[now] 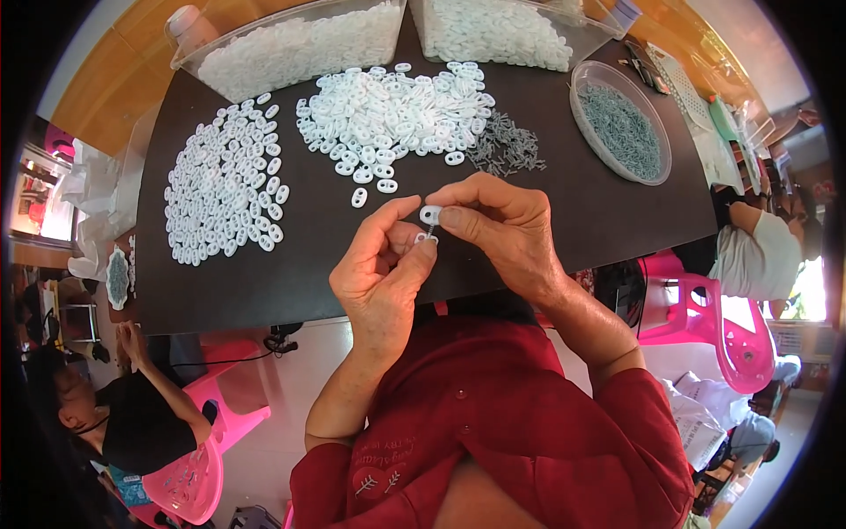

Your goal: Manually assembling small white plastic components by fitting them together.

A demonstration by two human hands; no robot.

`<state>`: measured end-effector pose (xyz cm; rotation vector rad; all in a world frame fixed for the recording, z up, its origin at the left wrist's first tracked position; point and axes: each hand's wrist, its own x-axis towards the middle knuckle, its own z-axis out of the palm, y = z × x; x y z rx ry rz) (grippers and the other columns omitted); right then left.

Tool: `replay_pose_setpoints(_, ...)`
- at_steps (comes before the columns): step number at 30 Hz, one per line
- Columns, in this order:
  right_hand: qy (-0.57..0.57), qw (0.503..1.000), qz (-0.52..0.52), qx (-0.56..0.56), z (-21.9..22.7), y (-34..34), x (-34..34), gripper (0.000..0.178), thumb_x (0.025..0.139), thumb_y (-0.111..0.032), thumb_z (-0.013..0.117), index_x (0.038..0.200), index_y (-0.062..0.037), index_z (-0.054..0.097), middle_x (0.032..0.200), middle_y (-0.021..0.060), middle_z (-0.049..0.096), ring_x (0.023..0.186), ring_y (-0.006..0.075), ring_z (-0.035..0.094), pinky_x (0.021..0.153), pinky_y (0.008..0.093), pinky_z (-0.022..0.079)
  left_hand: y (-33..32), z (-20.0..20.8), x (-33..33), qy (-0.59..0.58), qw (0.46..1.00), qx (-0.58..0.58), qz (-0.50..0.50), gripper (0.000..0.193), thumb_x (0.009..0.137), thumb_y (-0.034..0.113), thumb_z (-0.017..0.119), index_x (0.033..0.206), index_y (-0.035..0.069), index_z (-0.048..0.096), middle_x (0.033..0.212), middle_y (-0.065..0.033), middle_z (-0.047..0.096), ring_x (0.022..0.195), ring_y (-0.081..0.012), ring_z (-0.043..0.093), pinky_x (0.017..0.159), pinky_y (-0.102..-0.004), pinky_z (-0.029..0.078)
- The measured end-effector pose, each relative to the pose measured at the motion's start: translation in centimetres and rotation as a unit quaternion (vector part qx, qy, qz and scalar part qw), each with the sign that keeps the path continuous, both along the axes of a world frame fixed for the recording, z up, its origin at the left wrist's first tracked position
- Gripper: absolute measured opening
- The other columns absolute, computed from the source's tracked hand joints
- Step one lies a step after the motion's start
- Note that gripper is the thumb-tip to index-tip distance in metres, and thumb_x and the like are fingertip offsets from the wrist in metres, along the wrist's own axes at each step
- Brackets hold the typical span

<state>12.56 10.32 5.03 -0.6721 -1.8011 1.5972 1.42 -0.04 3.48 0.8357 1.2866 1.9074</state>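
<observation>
So there's a small white oval link with holes [430,214] up in the air over the near edge of the table [229,295]; the right hand [502,220] has it pinched between thumb and forefinger; just below it sits a second white piece [426,239], mostly covered by fingers, nipped in the fingertips of the left hand [379,269]; a thin grey ridged bit [431,229] runs between the two, too tiny to tell if it's a spring or a screw.

Straight past the hands there's a big heap of white ovals [388,115], with a couple of strays lying just off its near side; touching its right side is a small pile of loose grey bits [507,145]; farther right, a round clear dish [667,163] holds loads more grey bits [621,132]; over on the left, white ovals are spread in a flatter patch [220,189].

Along the far side stand two clear bins, a left bin [182,60] and a right bin [608,33], both full of white pieces; off to the left, someone in a black top [145,423] sits by a pink chair [189,485].
</observation>
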Motion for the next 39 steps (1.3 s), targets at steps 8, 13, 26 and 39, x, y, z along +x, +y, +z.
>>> replay_pose_setpoints(8, -0.014, 1.0, 0.0, -0.006, 0.0, 0.1, -0.6, 0.013, 0.085, -0.005, 0.065, 0.097, -0.0005, 0.068, 0.083, -0.0011, 0.063, 0.079, 0.004, 0.052, 0.07, 0.0201, 0.043, 0.5, -0.5, -0.3, -0.024, 1.0, -0.007, 0.013, 0.035, 0.08, -0.01, 0.061, 0.114, -0.004, 0.058, 0.079, -0.0017, 0.056, 0.065, -0.0049, 0.05, 0.057, -0.018, 0.043)
replay_pose_setpoints(13, -0.029, 0.999, -0.013, -0.022, -0.4, 0.5, -1.0, 0.013, 0.085, -0.005, 0.065, 0.097, -0.0004, 0.068, 0.082, -0.0013, 0.063, 0.077, 0.0039, 0.052, 0.069, 0.0201, 0.043, 0.4, -0.6, -0.5, -0.026, 0.999, -0.012, 0.025, 0.034, 0.078, -0.009, 0.064, 0.112, -0.006, 0.059, 0.077, -0.0032, 0.058, 0.064, -0.0071, 0.051, 0.057, -0.0196, 0.044)
replay_pose_setpoints(26, -0.017, 0.996, -0.001, -0.086, -1.0, 1.0, -1.2, 0.013, 0.084, -0.004, 0.066, 0.096, -0.0002, 0.068, 0.082, -0.0012, 0.063, 0.075, 0.0037, 0.052, 0.067, 0.0192, 0.043, 1.1, -1.2, -0.5, -0.037, 0.998, -0.034, 0.025, 0.036, 0.077, -0.011, 0.062, 0.112, -0.005, 0.059, 0.077, -0.003, 0.057, 0.064, -0.0071, 0.051, 0.057, -0.0198, 0.045)
replay_pose_setpoints(39, -0.024, 0.994, -0.002, -0.108, -1.5, 1.4, -1.5, 0.014, 0.083, -0.003, 0.065, 0.096, 0.0, 0.068, 0.082, -0.0007, 0.064, 0.074, 0.0037, 0.052, 0.067, 0.0189, 0.043, 1.5, -1.8, -0.9, -0.043, 0.998, -0.039, 0.026, 0.038, 0.078, -0.014, 0.058, 0.115, -0.002, 0.057, 0.077, 0.0008, 0.055, 0.064, -0.0022, 0.048, 0.055, -0.0164, 0.04)
